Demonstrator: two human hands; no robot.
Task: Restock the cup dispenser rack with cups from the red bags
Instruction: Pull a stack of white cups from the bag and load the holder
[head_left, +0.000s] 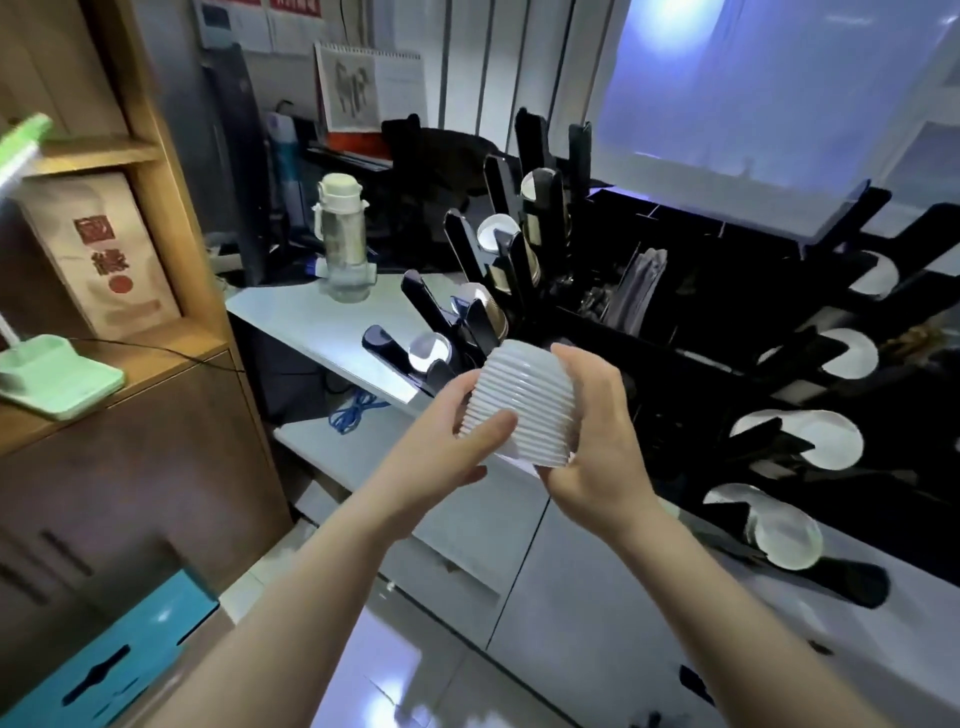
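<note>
- Held between both hands, in the air: a short stack of white cups (514, 402), nested tight, rims showing as close ribbed rings, closed bottom tilted up and away.
- Left hand (447, 447): curled round the stack's left side, thumb laid across the front of the rings, fingertips behind.
- Right hand (592, 441): wrapped round the stack's right side and lower end, fingers curved over the top, palm under the open end.
- Just beyond the hands: black cup dispenser rack (675, 332) on a white counter (322, 322), slanted slots fanning outward; several slots near the left hand holding cup stacks, pale round bottoms showing.
- To the right of the right hand: more slots with white and clear round cup ends visible.
- Behind the rack's near slots: a black compartment with slim dark packets standing upright, contents unclear.
- Far beyond the left hand: clear water bottle (343, 244) with pale lid, upright on the counter.
- Well left of the left hand: green desk lamp (52, 374) on a wooden shelf.
</note>
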